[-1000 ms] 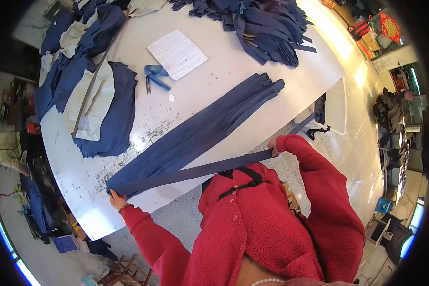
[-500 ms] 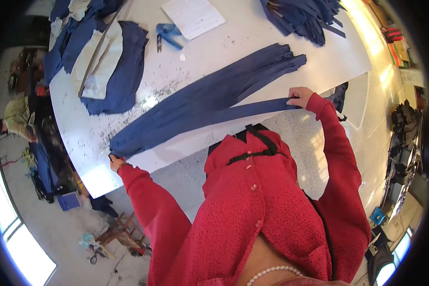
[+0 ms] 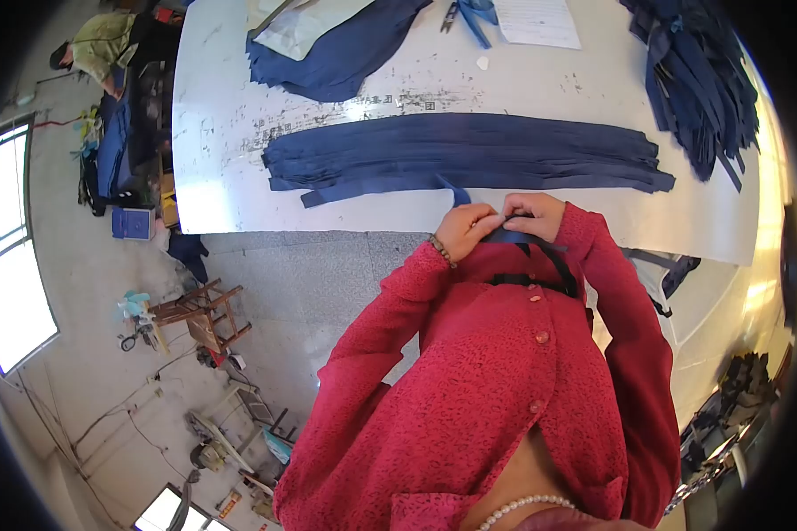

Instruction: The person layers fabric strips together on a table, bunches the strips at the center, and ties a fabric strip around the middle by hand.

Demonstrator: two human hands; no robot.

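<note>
Here, on the near side of the long, flat stack of dark blue fabric strips, the left hand (a beaded bracelet circles its wrist) and the right hand are close together at the edge of the white tabletop, the fingers of each clamped on a narrow dark blue fabric strip. Beyond the stack lie a dark blue cloth piece and a white sheet of paper, while a loose dark blue strip bundle lies past its right end.
</note>
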